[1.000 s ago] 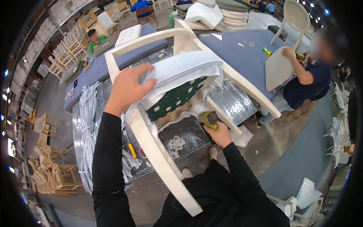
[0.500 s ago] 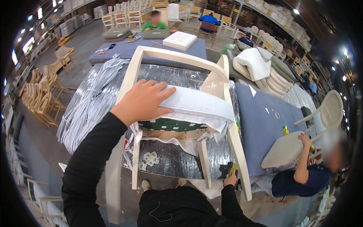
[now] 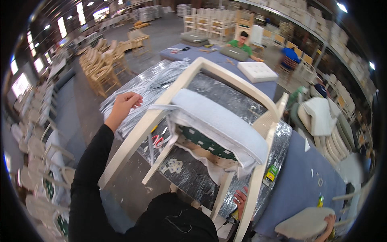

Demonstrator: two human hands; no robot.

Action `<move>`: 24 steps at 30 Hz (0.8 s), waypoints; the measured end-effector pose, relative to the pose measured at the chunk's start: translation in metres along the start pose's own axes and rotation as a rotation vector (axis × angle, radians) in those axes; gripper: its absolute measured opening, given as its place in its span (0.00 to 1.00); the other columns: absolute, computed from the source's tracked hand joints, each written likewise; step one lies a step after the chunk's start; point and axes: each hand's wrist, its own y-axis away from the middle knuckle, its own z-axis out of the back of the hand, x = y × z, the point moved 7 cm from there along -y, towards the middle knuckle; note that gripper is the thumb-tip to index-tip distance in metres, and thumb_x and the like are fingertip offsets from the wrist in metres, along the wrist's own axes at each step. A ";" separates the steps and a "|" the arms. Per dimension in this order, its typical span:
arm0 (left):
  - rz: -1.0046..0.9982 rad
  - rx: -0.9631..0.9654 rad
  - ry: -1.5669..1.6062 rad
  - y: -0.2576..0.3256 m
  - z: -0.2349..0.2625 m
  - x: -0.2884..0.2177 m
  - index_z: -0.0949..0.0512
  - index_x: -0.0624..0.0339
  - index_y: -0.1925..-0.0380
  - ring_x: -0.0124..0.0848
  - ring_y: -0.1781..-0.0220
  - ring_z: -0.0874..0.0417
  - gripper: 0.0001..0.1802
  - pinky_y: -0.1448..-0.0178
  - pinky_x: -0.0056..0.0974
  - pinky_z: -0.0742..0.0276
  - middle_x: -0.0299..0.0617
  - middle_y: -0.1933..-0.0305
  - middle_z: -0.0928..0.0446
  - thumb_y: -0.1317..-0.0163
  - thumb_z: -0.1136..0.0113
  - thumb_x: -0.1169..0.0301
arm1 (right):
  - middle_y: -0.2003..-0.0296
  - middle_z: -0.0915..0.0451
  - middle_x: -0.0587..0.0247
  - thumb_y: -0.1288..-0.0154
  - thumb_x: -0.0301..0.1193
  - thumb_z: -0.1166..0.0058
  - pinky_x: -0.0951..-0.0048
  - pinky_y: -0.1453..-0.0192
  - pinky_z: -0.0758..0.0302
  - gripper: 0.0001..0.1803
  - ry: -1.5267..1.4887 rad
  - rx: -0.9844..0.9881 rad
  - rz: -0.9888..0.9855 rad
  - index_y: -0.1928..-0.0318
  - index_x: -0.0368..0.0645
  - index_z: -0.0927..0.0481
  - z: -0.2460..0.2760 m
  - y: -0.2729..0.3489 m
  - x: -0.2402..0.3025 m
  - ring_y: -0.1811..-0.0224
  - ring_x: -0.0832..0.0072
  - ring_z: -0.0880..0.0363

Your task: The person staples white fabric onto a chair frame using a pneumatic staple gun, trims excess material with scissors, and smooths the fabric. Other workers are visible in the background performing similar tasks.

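Observation:
A pale wooden armchair [image 3: 193, 66] lies tipped on the table, its light-blue padded seat [image 3: 217, 115] facing up and away. White fabric hangs loose below the seat edge, and dark green webbing [image 3: 205, 141] shows underneath. My left hand [image 3: 124, 107] is off the chair, over the left side, fingers loosely curled and apart from the thumb, with nothing visible in them. It is nearest a pale fabric strip [image 3: 163, 107] lying across the chair frame. Behind a chair leg, my right hand [image 3: 240, 200] has its fingers spread, beside a black-and-yellow tool [image 3: 232, 216] that is partly hidden.
A bundle of pale strips [image 3: 151, 82] covers the table's left side. Red-handled scissors [image 3: 158, 141] and scraps [image 3: 172, 166] lie beneath the chair. A yellow-green box [image 3: 271, 173] is at right. Co-workers sit beyond the far table and at lower right, with a seat cushion [image 3: 257, 71] between stations.
My left hand has left the seat and moved left. My right hand has loosened from the black-and-yellow tool. The view has swung left, so the chair appears further right and tilted.

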 end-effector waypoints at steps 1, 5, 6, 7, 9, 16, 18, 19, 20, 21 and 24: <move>0.118 -0.045 0.068 0.017 0.009 0.023 0.10 0.64 0.52 0.24 0.58 0.11 0.16 0.52 0.31 0.17 0.37 0.59 0.09 0.19 0.38 0.62 | 0.38 0.13 0.45 0.12 0.63 0.63 0.59 0.49 0.13 0.42 -0.188 0.010 -0.083 0.15 0.46 0.36 -0.073 0.032 0.054 0.50 0.62 0.09; 0.399 -0.080 0.063 0.072 0.015 0.131 0.09 0.62 0.54 0.24 0.62 0.12 0.15 0.57 0.33 0.18 0.35 0.60 0.10 0.22 0.34 0.61 | 0.48 0.09 0.48 0.12 0.55 0.51 0.64 0.70 0.17 0.34 -0.445 0.248 -0.088 0.23 0.43 0.25 -0.086 0.069 0.075 0.70 0.63 0.11; 0.395 -0.055 -0.022 0.075 0.003 0.158 0.08 0.63 0.53 0.24 0.63 0.12 0.16 0.59 0.33 0.18 0.36 0.60 0.10 0.23 0.33 0.60 | 0.46 0.11 0.48 0.14 0.57 0.49 0.61 0.61 0.16 0.34 -0.322 0.097 -0.138 0.24 0.45 0.24 -0.071 0.069 0.070 0.61 0.60 0.12; 0.346 -0.056 -0.055 0.078 -0.009 0.179 0.08 0.64 0.54 0.25 0.64 0.12 0.17 0.60 0.34 0.17 0.35 0.61 0.10 0.24 0.32 0.60 | 0.44 0.12 0.48 0.16 0.59 0.47 0.58 0.53 0.15 0.35 -0.198 -0.057 -0.191 0.25 0.46 0.23 -0.045 0.078 0.060 0.51 0.58 0.13; 0.256 -0.059 -0.126 0.086 -0.038 0.227 0.10 0.66 0.51 0.28 0.62 0.12 0.19 0.58 0.36 0.17 0.36 0.58 0.11 0.25 0.32 0.59 | 0.42 0.14 0.49 0.17 0.60 0.47 0.56 0.46 0.14 0.35 -0.154 -0.078 -0.238 0.27 0.46 0.22 -0.028 0.084 0.055 0.43 0.57 0.14; 0.181 -0.132 -0.371 0.087 -0.153 0.412 0.21 0.66 0.31 0.45 0.45 0.10 0.27 0.43 0.48 0.14 0.52 0.36 0.16 0.23 0.39 0.61 | 0.56 0.11 0.59 0.15 0.53 0.44 0.65 0.52 0.15 0.28 0.054 -0.491 -0.138 0.36 0.41 0.15 -0.109 0.111 0.100 0.58 0.65 0.13; 0.177 -0.330 -0.528 0.105 -0.099 0.458 0.25 0.66 0.26 0.50 0.40 0.09 0.31 0.38 0.51 0.14 0.57 0.29 0.18 0.23 0.40 0.61 | 0.62 0.11 0.63 0.17 0.50 0.40 0.63 0.51 0.15 0.26 0.458 -0.209 -0.168 0.40 0.40 0.11 -0.091 0.069 0.105 0.62 0.62 0.13; 0.099 -0.360 -0.593 0.074 -0.117 0.453 0.26 0.66 0.23 0.52 0.38 0.09 0.32 0.36 0.53 0.13 0.59 0.26 0.19 0.23 0.41 0.62 | 0.61 0.09 0.61 0.17 0.50 0.40 0.62 0.48 0.15 0.26 0.777 -0.167 -0.129 0.40 0.39 0.11 -0.056 0.071 0.118 0.60 0.62 0.12; 0.464 -0.034 -0.406 0.076 -0.197 0.436 0.35 0.64 0.18 0.60 0.29 0.16 0.36 0.28 0.60 0.19 0.66 0.18 0.30 0.22 0.44 0.62 | 0.60 0.08 0.59 0.17 0.49 0.39 0.61 0.46 0.15 0.26 1.151 -0.237 -0.145 0.40 0.38 0.11 -0.040 0.104 0.135 0.57 0.61 0.11; 0.521 0.034 -0.403 0.081 -0.210 0.418 0.33 0.64 0.21 0.60 0.30 0.15 0.34 0.29 0.60 0.19 0.65 0.21 0.28 0.22 0.43 0.61 | 0.58 0.08 0.56 0.18 0.49 0.39 0.61 0.46 0.15 0.26 1.327 -0.209 -0.208 0.40 0.37 0.10 -0.060 0.112 0.150 0.56 0.61 0.10; 0.532 0.032 -0.568 0.090 -0.196 0.396 0.20 0.63 0.35 0.58 0.40 0.10 0.27 0.35 0.60 0.16 0.58 0.38 0.14 0.28 0.36 0.57 | 0.52 0.07 0.43 0.21 0.51 0.36 0.58 0.42 0.16 0.30 1.709 -0.033 -0.365 0.37 0.37 0.12 -0.131 0.095 0.193 0.49 0.59 0.08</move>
